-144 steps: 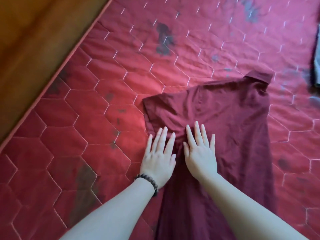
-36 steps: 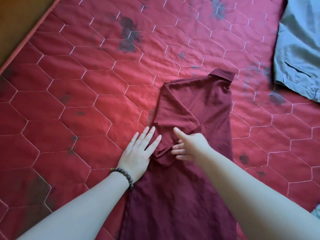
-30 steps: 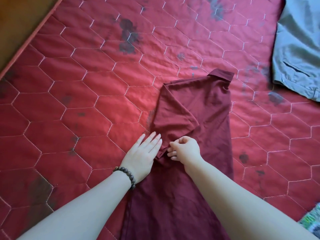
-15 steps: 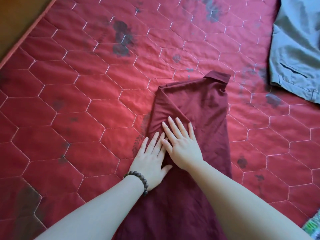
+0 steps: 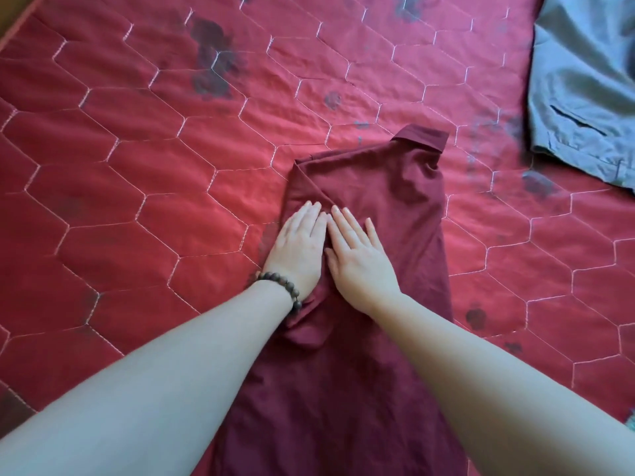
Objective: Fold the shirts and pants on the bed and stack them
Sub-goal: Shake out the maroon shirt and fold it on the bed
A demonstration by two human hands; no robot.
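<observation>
Under both flat hands (image 5: 299,249) lies the maroon shirt (image 5: 388,187), seemingly half-folded

One maroon shirt (image 5: 378,187), one grey garment (image 5: 584,84), two hands, one bracelet (image 5: 280,286).

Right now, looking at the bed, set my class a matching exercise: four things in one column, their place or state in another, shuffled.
Things:
1. maroon shirt
2. grey garment
3. bead bracelet
4. right hand

Places or states:
A. on the left wrist
B. pressed flat on the folded-in sleeve
C. at the top right corner
D. partly folded, collar away from the person

Pairs: 1-D, 2-C, 3-A, 4-B
</observation>
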